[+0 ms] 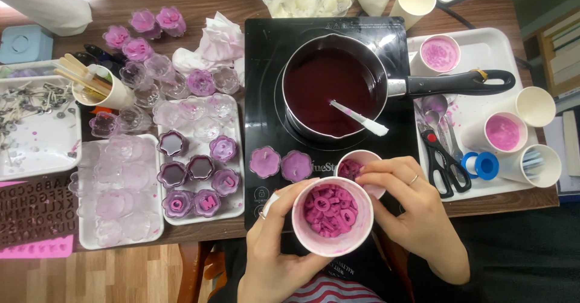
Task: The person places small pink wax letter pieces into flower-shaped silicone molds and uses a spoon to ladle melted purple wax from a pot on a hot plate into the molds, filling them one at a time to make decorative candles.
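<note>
Holding white paper cup of pink wax letter pieces [331, 215] above table edge, left hand [279, 242] clamped round it; right hand [406, 203] fingers together pinching rim. Best kept level, clear of dark wax saucepan [334, 91].

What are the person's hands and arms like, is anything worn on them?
Both are bare, with no gloves and no sleeves in view on the forearms. The right hand wears a thin ring on one finger. The left hand also has a ring, pale and a bit chunkier, near its knuckle. No watch or bracelet shows.
</note>
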